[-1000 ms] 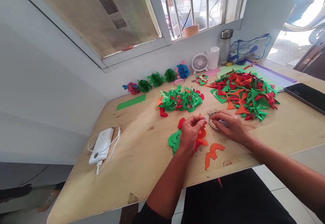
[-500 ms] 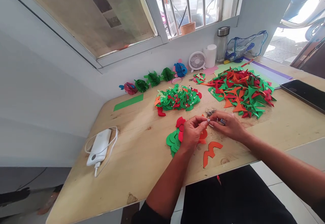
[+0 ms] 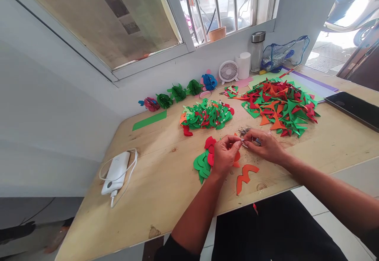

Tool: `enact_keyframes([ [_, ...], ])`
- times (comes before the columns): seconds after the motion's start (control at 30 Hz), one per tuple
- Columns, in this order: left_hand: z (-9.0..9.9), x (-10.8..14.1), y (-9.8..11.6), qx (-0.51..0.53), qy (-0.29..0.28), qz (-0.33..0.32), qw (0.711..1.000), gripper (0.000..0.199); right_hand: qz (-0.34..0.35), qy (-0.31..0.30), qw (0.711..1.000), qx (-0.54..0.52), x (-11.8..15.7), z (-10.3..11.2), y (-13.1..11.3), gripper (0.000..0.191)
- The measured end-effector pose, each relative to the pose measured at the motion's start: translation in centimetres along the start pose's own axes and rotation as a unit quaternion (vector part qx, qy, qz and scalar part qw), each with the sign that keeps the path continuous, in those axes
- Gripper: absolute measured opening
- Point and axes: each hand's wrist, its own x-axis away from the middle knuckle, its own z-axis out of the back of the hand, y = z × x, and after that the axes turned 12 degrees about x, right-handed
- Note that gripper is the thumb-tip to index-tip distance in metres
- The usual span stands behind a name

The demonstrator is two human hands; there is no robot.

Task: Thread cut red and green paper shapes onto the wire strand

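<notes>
My left hand (image 3: 225, 152) and my right hand (image 3: 265, 146) meet fingertip to fingertip over the table, pinching a tiny pale piece (image 3: 242, 140) too small to name. Under and beside my left hand lie green paper cutouts (image 3: 201, 164) and red cutouts (image 3: 210, 143). An orange wavy cutout (image 3: 246, 177) rests nearer the table's front edge. Just behind my fingers is a small heap of thin metal bits (image 3: 244, 131). A grey-blue object (image 3: 258, 141), partly hidden, shows by my right hand's fingers.
Behind my hands is a pile of green and red cutouts (image 3: 207, 113); scraps (image 3: 281, 105) are heaped at right, near a phone (image 3: 353, 109). A power bank (image 3: 116, 173) with cable lies left. A fan (image 3: 228, 71), glass bottle (image 3: 257, 51) and paper ornaments (image 3: 178, 92) line the wall.
The whole view has shifted slightly. Both hands stay pinched together in nearly the same place, with the fingertips a little closer around the small piece.
</notes>
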Motion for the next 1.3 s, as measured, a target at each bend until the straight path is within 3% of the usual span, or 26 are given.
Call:
enact_keyframes([
  [0.2, -0.1, 0.2, 1.2, -0.001, 0.050, -0.009, 0.999, 0.012, -0.020, 0.019, 1.000, 0.006, 0.0, -0.2, 0.4, 0.012],
  [0.33, -0.2, 0.2, 1.4, 0.004, 0.027, 0.007, 1.000, 0.015, -0.057, 0.045, 0.997, -0.012, -0.1, -0.1, 0.5, 0.013],
  [0.57, -0.1, 0.2, 0.8, 0.028, -0.017, 0.005, 0.999, 0.021, -0.075, 0.037, 0.996, -0.031, -0.1, 0.0, 0.2, 0.014],
  [0.7, 0.0, 0.1, 0.6, 0.022, -0.029, -0.010, 0.999, 0.036, -0.080, 0.024, 0.996, -0.033, 0.0, 0.0, 0.4, 0.013],
  [0.83, 0.1, 0.0, 0.4, 0.030, -0.021, -0.008, 0.999, 0.050, -0.078, 0.021, 0.996, -0.042, 0.0, -0.1, 0.8, 0.014],
  [1.1, 0.9, -0.3, 0.5, -0.019, 0.028, -0.022, 0.999, 0.050, -0.078, 0.013, 0.995, -0.066, -0.6, 1.1, -0.2, 0.014],
  [1.3, 0.7, 0.0, 0.7, -0.040, -0.002, -0.043, 0.998, 0.056, -0.101, -0.029, 0.985, -0.138, -2.3, -0.2, -1.3, 0.024],
])
